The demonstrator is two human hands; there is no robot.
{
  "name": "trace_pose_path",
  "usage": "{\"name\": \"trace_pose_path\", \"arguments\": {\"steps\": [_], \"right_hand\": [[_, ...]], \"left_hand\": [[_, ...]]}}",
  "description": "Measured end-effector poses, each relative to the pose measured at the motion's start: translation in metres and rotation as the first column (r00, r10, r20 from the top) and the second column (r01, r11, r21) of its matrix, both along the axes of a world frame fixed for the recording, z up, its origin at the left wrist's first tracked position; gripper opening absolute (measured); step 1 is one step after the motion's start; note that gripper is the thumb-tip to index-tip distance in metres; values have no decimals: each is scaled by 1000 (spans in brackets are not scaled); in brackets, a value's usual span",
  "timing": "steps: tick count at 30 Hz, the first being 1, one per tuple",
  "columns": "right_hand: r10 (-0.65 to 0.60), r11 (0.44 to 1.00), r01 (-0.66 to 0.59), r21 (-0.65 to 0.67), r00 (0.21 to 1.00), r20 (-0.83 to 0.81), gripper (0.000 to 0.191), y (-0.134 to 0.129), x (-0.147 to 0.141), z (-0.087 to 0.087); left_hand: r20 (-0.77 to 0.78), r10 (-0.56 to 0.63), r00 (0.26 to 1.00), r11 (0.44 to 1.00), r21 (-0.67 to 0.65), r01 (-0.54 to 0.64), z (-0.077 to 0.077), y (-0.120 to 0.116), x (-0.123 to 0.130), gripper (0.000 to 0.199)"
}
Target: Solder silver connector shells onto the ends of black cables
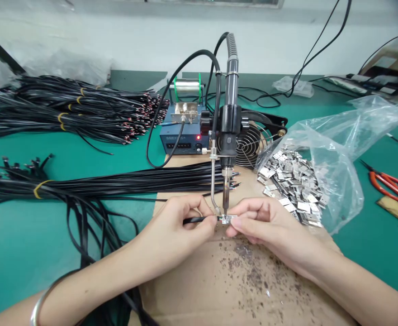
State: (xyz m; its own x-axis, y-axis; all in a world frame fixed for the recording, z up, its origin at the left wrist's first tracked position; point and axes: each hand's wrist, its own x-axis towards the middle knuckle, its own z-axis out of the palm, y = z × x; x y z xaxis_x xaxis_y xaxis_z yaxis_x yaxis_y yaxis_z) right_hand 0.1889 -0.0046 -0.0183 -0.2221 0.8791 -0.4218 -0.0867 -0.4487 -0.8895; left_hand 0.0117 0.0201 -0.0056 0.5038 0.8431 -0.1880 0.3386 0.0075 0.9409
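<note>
Cable (192,220) & small metal pc. (230,219) meet under soldering iron (226,192).
L hand (182,224) pinches cable near its end, R hand (267,222) grips the metal pc. b/w thumb & fingers, right at iron tip. Iron hangs in a clamp (231,118), prob. so both hands can hold parts. Loose metal pcs. (294,181) lie beyond R hand, prob. for quick reach.

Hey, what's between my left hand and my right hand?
In the head view: a wire end, the iron tip, and the metal piece the right hand holds.
</note>
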Motion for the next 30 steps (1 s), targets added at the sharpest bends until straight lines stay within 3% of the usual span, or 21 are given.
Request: {"name": "trace_pose_path", "arguments": {"steps": [19,30], "right_hand": [[38,998,-35,51,997,-70,11,-1,3,-2],[-13,999,13,33,1000,-14,17,0,0,-2]], "left_hand": [[90,29,996,999,-20,-28,-1,-2,0,18],[17,36,999,998,55,-37,-4,1,0,18]]}}
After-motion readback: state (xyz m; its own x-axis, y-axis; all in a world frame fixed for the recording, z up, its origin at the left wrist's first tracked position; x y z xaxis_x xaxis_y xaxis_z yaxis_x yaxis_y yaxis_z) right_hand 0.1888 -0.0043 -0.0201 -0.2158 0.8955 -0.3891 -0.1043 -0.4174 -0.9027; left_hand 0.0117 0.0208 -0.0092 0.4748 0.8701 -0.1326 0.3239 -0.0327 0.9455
